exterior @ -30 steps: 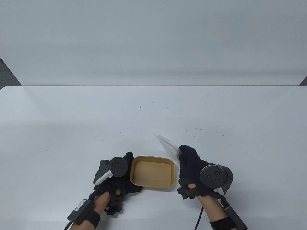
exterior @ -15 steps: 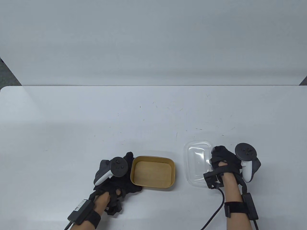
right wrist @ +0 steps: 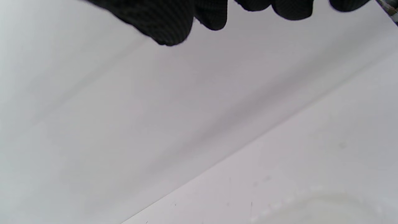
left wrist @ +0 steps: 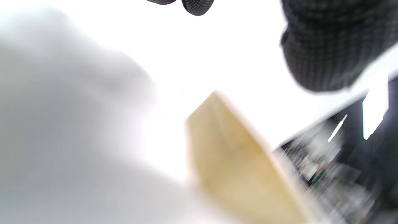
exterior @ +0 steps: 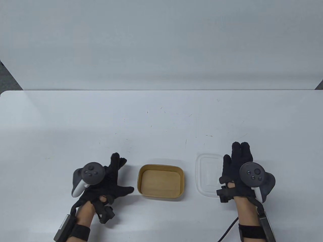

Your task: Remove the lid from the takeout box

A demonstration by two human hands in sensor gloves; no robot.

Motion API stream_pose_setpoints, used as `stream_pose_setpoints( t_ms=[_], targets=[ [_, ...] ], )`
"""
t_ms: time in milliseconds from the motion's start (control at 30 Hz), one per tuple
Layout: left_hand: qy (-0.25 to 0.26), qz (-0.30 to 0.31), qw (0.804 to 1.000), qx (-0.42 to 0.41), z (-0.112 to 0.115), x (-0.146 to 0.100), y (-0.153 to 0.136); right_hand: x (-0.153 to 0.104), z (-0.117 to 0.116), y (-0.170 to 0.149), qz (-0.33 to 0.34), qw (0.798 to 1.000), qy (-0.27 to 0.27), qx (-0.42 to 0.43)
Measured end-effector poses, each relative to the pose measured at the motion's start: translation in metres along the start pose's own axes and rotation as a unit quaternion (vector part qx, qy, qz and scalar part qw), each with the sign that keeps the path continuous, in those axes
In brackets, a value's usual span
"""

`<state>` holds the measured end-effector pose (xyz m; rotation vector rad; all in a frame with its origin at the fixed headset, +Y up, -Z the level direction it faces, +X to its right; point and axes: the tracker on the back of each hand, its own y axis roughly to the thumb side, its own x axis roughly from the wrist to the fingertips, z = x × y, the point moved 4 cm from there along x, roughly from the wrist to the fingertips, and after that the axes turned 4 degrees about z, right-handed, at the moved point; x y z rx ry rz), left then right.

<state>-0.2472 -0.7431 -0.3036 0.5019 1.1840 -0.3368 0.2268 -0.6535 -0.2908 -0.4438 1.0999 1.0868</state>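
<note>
Lid [exterior: 208,176] lies flat, long axis front-to-back; box [exterior: 160,185] crosswise; both hands' fingers [exterior: 238,151] released.

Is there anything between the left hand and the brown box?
No, only bare table lies between the left hand and the takeout box. The clear lid is already off, lying on the box's other side by the right hand.

A tan kraft-brown takeout box [exterior: 160,184] with a paler interior sits on a white table [exterior: 161,118] flecked with dark scratches. Beside it lies a clear, colourless lid [exterior: 208,175]. Both hands, left [exterior: 106,181] and right [exterior: 236,171], wear black gloves.
</note>
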Motion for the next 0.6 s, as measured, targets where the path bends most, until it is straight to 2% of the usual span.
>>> stream_pose_setpoints(
  t_ms=[33, 133, 167, 233, 267, 300, 333, 367, 400, 433, 500, 600],
  targets=[
    [0.042, 0.039, 0.997, -0.056, -0.016, -0.007, 0.009, -0.002, 0.007, 0.018, 0.055, 0.998, -0.014, -0.038],
    [0.166, 0.093, 0.978, -0.08, -0.045, -0.026, 0.027, -0.012, 0.011, 0.056, 0.162, 0.985, -0.011, -0.063],
    [0.183, 0.101, 0.976, -0.062, -0.049, -0.03, 0.033, -0.015, 0.009, 0.064, 0.182, 0.981, -0.003, -0.063],
    [0.208, 0.1, 0.972, 0.042, -0.051, -0.037, 0.046, -0.021, 0.0, 0.08, 0.219, 0.971, 0.017, -0.093],
    [0.212, 0.092, 0.963, 0.137, -0.048, -0.038, 0.055, -0.024, -0.007, 0.086, 0.231, 0.965, 0.03, -0.118],
    [0.195, 0.073, 0.946, 0.249, -0.04, -0.036, 0.06, -0.025, -0.013, 0.089, 0.24, 0.96, 0.04, -0.136],
    [0.178, 0.05, 0.928, 0.322, -0.035, -0.033, 0.061, -0.026, -0.018, 0.09, 0.244, 0.958, 0.047, -0.142],
    [0.145, 0.006, 0.892, 0.429, -0.025, -0.027, 0.058, -0.027, -0.025, 0.091, 0.249, 0.956, 0.064, -0.144],
    [0.117, -0.012, 0.868, 0.482, -0.017, -0.024, 0.054, -0.027, -0.031, 0.09, 0.247, 0.955, 0.078, -0.147],
    [0.099, -0.014, 0.855, 0.509, -0.01, -0.02, 0.05, -0.026, -0.038, 0.087, 0.238, 0.954, 0.098, -0.153],
    [0.071, -0.018, 0.86, 0.505, 0.0, -0.013, 0.04, -0.025, -0.049, 0.08, 0.215, 0.952, 0.14, -0.165],
    [0.037, -0.041, 0.888, 0.457, 0.008, -0.008, 0.028, -0.023, -0.051, 0.072, 0.195, 0.956, 0.154, -0.158]
  ],
)
